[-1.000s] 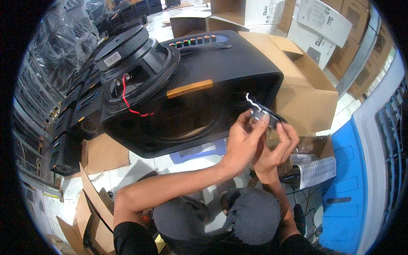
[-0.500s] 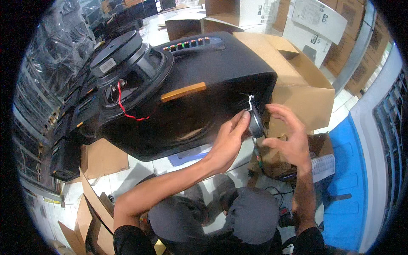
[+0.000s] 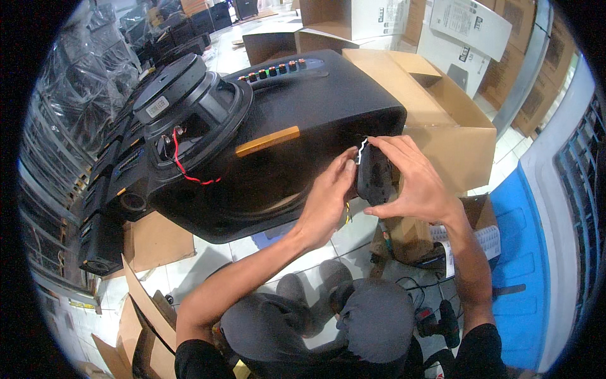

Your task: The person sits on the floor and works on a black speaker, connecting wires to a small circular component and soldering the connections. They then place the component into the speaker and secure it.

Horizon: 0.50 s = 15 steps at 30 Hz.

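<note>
A small black tweeter-like speaker part [image 3: 374, 175] is held upright between my two hands at the right end of a large black speaker cabinet [image 3: 328, 104]. My left hand [image 3: 328, 196] grips its left side, thumb near a white strip [image 3: 362, 151] on the rim. My right hand [image 3: 420, 180] curves around its right side, fingers at the top edge and thumb at the bottom. A yellow and dark wire [image 3: 348, 213] hangs below my left hand. On the cabinet a large round speaker driver [image 3: 189, 104] lies magnet-up, a red wire [image 3: 179, 165] trailing from it.
An open cardboard box [image 3: 442, 151] stands right of the cabinet, with a smaller carton [image 3: 410, 234] below it. A cordless drill [image 3: 445, 323] rests on the floor near my right forearm. A blue panel [image 3: 521, 265] stands far right; cardboard pieces [image 3: 136, 316] lie lower left.
The speaker part has moved slightly left and turned so its dark broad face shows. My right hand has closed in onto its edge, and my left hand has shifted left.
</note>
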Each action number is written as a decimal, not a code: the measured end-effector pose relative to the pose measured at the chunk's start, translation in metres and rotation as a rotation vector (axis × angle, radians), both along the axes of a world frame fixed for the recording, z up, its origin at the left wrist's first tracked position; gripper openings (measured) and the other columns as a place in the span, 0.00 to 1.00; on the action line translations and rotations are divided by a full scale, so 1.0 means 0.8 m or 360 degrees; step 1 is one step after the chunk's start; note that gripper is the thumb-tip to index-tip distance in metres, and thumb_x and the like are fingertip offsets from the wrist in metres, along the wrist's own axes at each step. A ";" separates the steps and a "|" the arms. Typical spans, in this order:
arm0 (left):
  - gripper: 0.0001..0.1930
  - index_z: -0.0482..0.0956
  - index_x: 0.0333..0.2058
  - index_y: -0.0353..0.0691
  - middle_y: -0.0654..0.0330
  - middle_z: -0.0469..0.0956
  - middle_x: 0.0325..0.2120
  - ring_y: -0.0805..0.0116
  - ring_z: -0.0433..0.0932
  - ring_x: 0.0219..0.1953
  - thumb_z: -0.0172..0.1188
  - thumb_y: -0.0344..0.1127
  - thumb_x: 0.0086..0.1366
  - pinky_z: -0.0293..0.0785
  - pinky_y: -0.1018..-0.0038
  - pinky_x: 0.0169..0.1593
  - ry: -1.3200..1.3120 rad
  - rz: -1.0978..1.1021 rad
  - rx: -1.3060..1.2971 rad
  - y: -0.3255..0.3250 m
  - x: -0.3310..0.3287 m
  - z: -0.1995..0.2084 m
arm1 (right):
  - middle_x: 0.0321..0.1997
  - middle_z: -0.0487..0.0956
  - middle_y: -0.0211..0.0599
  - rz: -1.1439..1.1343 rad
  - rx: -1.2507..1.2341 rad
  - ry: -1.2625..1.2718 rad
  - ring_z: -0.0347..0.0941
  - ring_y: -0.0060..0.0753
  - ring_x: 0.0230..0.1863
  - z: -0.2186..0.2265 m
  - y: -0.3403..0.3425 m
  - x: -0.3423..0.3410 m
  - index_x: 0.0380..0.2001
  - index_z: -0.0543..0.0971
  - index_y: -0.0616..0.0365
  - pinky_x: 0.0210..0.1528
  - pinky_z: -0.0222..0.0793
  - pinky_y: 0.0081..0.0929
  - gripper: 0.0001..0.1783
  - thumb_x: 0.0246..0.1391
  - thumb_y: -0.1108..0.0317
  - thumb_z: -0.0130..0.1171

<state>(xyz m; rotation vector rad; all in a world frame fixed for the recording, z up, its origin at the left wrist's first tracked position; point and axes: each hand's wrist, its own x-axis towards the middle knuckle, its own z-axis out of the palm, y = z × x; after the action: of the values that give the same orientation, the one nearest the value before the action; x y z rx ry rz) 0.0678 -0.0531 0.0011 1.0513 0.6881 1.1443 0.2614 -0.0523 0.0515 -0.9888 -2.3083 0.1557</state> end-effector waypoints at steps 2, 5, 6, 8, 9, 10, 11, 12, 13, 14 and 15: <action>0.25 0.69 0.63 0.34 0.55 0.77 0.53 0.66 0.74 0.56 0.45 0.47 0.78 0.65 0.69 0.63 0.0057 0.0061 -0.0083 0.005 -0.008 0.008 | 0.61 0.71 0.51 0.0006 0.0106 -0.0067 0.67 0.52 0.61 0.000 -0.003 0.001 0.62 0.68 0.66 0.65 0.63 0.42 0.55 0.28 0.57 0.81; 0.25 0.77 0.56 0.33 0.53 0.79 0.48 0.66 0.74 0.53 0.48 0.49 0.77 0.66 0.69 0.61 0.0350 0.0158 0.0118 0.010 -0.017 0.023 | 0.59 0.71 0.53 0.0026 0.0298 -0.0188 0.67 0.54 0.60 -0.003 -0.007 -0.004 0.60 0.68 0.69 0.65 0.64 0.43 0.53 0.29 0.57 0.80; 0.21 0.82 0.47 0.31 0.55 0.82 0.40 0.71 0.77 0.45 0.54 0.47 0.74 0.71 0.72 0.54 0.0472 0.0281 0.0218 0.012 -0.015 0.027 | 0.58 0.71 0.54 0.0039 0.0364 -0.0241 0.67 0.55 0.60 -0.004 -0.008 -0.006 0.59 0.69 0.71 0.65 0.64 0.43 0.52 0.30 0.57 0.79; 0.19 0.83 0.42 0.29 0.59 0.82 0.33 0.76 0.76 0.36 0.58 0.44 0.72 0.71 0.74 0.43 0.0588 0.0301 0.0279 0.010 -0.012 0.032 | 0.58 0.71 0.53 0.0040 0.0389 -0.0223 0.67 0.55 0.60 -0.006 -0.010 -0.009 0.59 0.69 0.71 0.65 0.65 0.44 0.51 0.31 0.58 0.79; 0.18 0.83 0.39 0.27 0.61 0.82 0.29 0.78 0.75 0.32 0.60 0.42 0.70 0.72 0.76 0.38 0.0646 0.0300 0.0293 0.010 -0.011 0.034 | 0.58 0.71 0.53 0.0032 0.0397 -0.0227 0.67 0.55 0.60 -0.008 -0.011 -0.009 0.59 0.69 0.71 0.64 0.66 0.44 0.51 0.31 0.59 0.79; 0.15 0.83 0.38 0.27 0.63 0.82 0.26 0.78 0.74 0.28 0.62 0.38 0.69 0.71 0.75 0.33 0.0608 0.0305 0.0329 0.010 -0.012 0.036 | 0.58 0.71 0.53 0.0033 0.0408 -0.0219 0.67 0.55 0.60 -0.009 -0.012 -0.009 0.59 0.69 0.70 0.65 0.66 0.44 0.51 0.31 0.59 0.79; 0.15 0.83 0.39 0.28 0.63 0.82 0.27 0.79 0.74 0.30 0.62 0.38 0.69 0.72 0.76 0.34 0.0649 0.0276 0.0348 0.011 -0.014 0.037 | 0.58 0.71 0.53 0.0026 0.0415 -0.0217 0.67 0.55 0.60 -0.010 -0.012 -0.008 0.59 0.69 0.70 0.65 0.66 0.44 0.51 0.30 0.59 0.79; 0.14 0.83 0.40 0.29 0.62 0.81 0.29 0.79 0.75 0.31 0.61 0.39 0.70 0.72 0.77 0.35 0.0705 0.0233 0.0336 0.012 -0.018 0.038 | 0.58 0.71 0.53 0.0018 0.0424 -0.0214 0.67 0.55 0.60 -0.011 -0.012 -0.008 0.59 0.69 0.70 0.65 0.66 0.44 0.51 0.30 0.60 0.79; 0.14 0.83 0.41 0.30 0.62 0.81 0.30 0.79 0.75 0.32 0.61 0.39 0.70 0.72 0.78 0.37 0.0747 0.0201 0.0360 0.013 -0.021 0.038 | 0.58 0.71 0.53 0.0009 0.0415 -0.0231 0.67 0.55 0.60 -0.013 -0.012 -0.007 0.59 0.69 0.70 0.65 0.66 0.44 0.51 0.29 0.60 0.79; 0.14 0.82 0.41 0.30 0.62 0.81 0.30 0.79 0.74 0.32 0.60 0.39 0.71 0.72 0.78 0.36 0.0813 0.0206 0.0331 0.015 -0.022 0.038 | 0.58 0.71 0.52 0.0000 0.0404 -0.0247 0.67 0.54 0.60 -0.015 -0.012 -0.007 0.59 0.69 0.70 0.65 0.66 0.44 0.52 0.29 0.60 0.79; 0.14 0.81 0.41 0.30 0.61 0.81 0.30 0.79 0.74 0.32 0.59 0.39 0.71 0.72 0.78 0.36 0.0867 0.0226 0.0339 0.016 -0.023 0.037 | 0.58 0.71 0.52 -0.0006 0.0398 -0.0273 0.67 0.54 0.60 -0.017 -0.012 -0.008 0.59 0.69 0.70 0.65 0.66 0.44 0.52 0.29 0.60 0.79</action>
<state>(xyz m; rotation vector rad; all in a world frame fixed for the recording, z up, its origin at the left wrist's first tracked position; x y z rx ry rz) 0.0495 -0.0400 0.0306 1.5413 1.0976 1.0720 0.2553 -0.0619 0.0382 -0.9077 -2.4067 -0.2233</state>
